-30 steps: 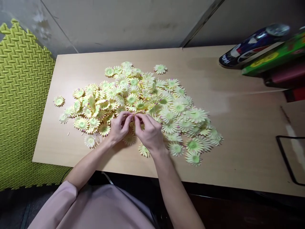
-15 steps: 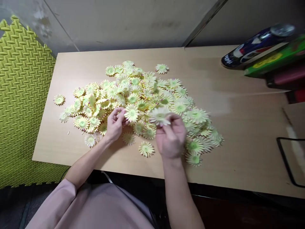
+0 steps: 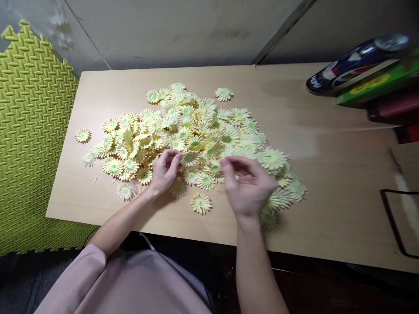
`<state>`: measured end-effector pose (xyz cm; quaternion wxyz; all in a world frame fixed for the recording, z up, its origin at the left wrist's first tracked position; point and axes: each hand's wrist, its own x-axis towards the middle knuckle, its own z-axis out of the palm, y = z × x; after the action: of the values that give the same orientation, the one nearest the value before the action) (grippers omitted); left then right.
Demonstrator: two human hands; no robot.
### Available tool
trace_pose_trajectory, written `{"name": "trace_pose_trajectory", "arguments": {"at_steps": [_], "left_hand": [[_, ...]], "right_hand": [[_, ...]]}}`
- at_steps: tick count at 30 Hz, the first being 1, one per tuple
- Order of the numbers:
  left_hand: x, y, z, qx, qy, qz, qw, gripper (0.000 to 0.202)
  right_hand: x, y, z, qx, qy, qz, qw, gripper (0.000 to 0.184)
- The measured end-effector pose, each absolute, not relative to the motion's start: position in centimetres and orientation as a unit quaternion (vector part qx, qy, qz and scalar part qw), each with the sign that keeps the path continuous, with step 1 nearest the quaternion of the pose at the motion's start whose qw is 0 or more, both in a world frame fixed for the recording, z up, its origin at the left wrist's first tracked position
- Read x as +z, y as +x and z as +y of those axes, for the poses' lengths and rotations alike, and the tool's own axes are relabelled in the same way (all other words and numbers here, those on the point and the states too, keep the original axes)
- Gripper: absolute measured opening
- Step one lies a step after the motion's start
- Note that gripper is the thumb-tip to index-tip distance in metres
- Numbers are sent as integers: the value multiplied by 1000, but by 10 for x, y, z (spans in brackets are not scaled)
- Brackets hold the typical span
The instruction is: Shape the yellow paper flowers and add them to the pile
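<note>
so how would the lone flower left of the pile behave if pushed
The lone flower is probably light, being small and shallow. Its narrow, separate petals would likely bend easily. Lying flat on the table, it should slide rather than roll.

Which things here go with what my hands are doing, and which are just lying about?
Part of the job: pale yellow flower heads, beneath and around your left hand and right hand.

Apparently just about: Pepsi can; green box; yellow-green mat.

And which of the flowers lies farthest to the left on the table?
The single flower near the left edge of the table, toward the yellow-green mat; it touches no other flower, while most others overlap.
</note>
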<state>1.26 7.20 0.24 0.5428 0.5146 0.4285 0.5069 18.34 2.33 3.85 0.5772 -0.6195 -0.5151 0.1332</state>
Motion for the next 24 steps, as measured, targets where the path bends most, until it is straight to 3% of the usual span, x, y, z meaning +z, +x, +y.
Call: {"name": "trace_pose_trajectory", "arguments": {"at_steps": [4,11,24], "left_hand": [[2,11,72,503,556,423,510,25],[-1,9,74,473,660,423,402,22],[3,8,72,455,685,402,404,27]], "right_hand": [[32,153,26,234,-558,-607,515,11],[1,140,41,257,-553,-549,572,13],[-7,141,39,311,-571,-468,598,19]]}}
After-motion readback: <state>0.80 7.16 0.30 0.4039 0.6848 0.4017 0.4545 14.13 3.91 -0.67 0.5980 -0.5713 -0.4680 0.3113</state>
